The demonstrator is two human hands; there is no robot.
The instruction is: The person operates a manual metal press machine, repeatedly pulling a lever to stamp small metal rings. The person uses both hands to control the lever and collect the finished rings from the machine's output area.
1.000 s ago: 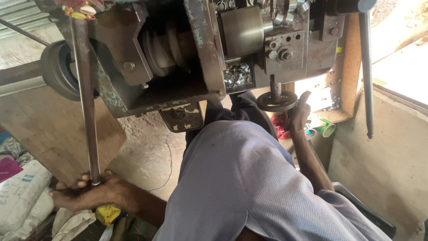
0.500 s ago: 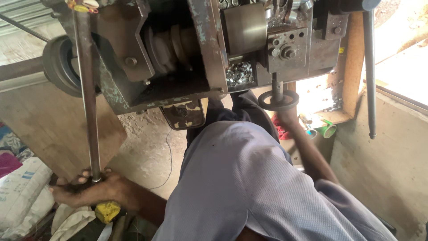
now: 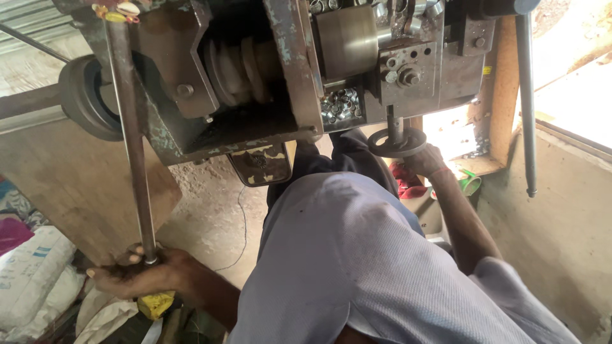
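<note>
Head view looks down past the person's light grey shirt (image 3: 357, 267) at a heavy, worn metal machine (image 3: 287, 70) that fills the top of the frame, its stepped pulley (image 3: 233, 70) set inside the frame and a dark wheel (image 3: 86, 99) on the shaft at its left end. Beside the machine a wooden board (image 3: 70, 191) leans behind it, and white sacks (image 3: 32, 280) lie on the floor at lower left. A long steel rod (image 3: 132, 146) hangs from the machine's top down to the left hand (image 3: 143, 277), whose fingers are curled tight around its lower end, a grip low on the rod that would give the most leverage. The right hand (image 3: 426, 159) reaches up under the small round handwheel (image 3: 396, 141) and touches its rim; whether the fingers are closed on it cannot be told. A pile of small shiny metal rings (image 3: 341, 105) sits in a pocket of the machine just above the handwheel.
</note>
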